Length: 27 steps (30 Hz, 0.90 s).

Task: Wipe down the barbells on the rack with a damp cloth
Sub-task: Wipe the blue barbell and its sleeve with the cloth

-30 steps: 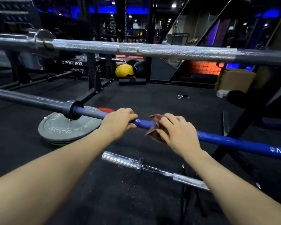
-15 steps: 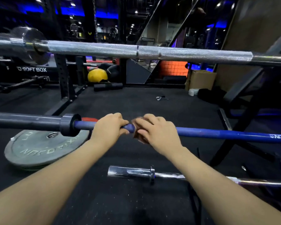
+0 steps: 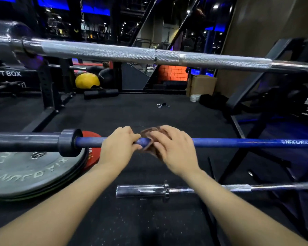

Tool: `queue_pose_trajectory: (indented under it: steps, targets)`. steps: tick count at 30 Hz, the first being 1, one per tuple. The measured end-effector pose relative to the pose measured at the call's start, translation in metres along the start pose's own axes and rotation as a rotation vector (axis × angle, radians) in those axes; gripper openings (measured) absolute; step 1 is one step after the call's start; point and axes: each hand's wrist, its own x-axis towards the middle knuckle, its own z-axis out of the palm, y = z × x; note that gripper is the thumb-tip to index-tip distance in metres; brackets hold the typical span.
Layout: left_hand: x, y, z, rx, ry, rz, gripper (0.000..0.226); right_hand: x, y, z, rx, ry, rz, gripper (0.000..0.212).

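Note:
A blue barbell (image 3: 238, 142) with a dark grey sleeve runs across the middle of the view at waist height. My left hand (image 3: 118, 146) grips its blue shaft just right of the collar. Touching it on the right, my right hand (image 3: 174, 150) holds a brown cloth (image 3: 149, 134) wrapped over the same shaft. A knurled silver barbell (image 3: 132, 54) lies across the rack above. A third, chrome barbell (image 3: 149, 190) sits low, below my hands.
Grey weight plates (image 3: 25, 173) lie stacked on the black rubber floor at the left, with a red plate (image 3: 93, 137) behind. A black rack frame (image 3: 252, 89) slopes at the right. A spring collar (image 3: 161, 105), a yellow ball (image 3: 87, 80) and a cardboard box (image 3: 203, 85) lie farther back.
My right hand with the cloth slid left along the blue shaft until it met my left hand. The view swung to the right and the barbell now looks level.

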Motion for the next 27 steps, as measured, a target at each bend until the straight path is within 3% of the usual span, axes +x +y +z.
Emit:
queue_pose_trajectory:
  steps: [3,6,8,10,14,16,18,21,24,27]
  targets:
    - [0.000,0.003,0.001,0.012,0.015,-0.016,0.031,-0.011,0.039,-0.010,0.009,0.054,0.241,0.039]
    - [0.000,0.005,0.007,0.015,0.041,-0.026,0.032,-0.006,0.015,0.001,0.014,0.229,0.450,0.037]
    - [-0.001,0.005,0.008,0.006,0.056,-0.030,0.030,-0.001,-0.022,0.012,0.026,0.251,0.396,0.033]
    - [-0.002,0.003,0.010,0.015,0.080,-0.027,0.025,-0.002,-0.050,0.019,0.039,0.179,0.228,0.031]
    - [-0.002,0.000,0.009,0.020,0.063,0.017,0.025,-0.004,-0.011,0.007,0.033,0.041,-0.050,0.037]
    - [-0.003,0.001,0.008,-0.015,0.061,0.006,0.029,-0.010,0.022,-0.004,0.022,0.024,-0.022,0.038]
    - [-0.004,0.002,0.009,-0.025,0.076,0.007,0.029,-0.016,0.028,-0.007,0.021,0.066,0.162,0.037]
    - [-0.004,0.002,0.011,-0.025,0.089,0.009,0.023,-0.005,-0.025,0.014,0.045,0.132,0.333,0.039]
    - [-0.006,-0.002,0.012,-0.035,0.136,0.010,0.013,0.004,-0.071,0.027,0.051,0.109,0.191,0.040]
    - [-0.007,-0.011,0.007,-0.022,0.094,0.095,0.012,0.004,-0.047,0.012,0.100,0.028,0.017,0.044]
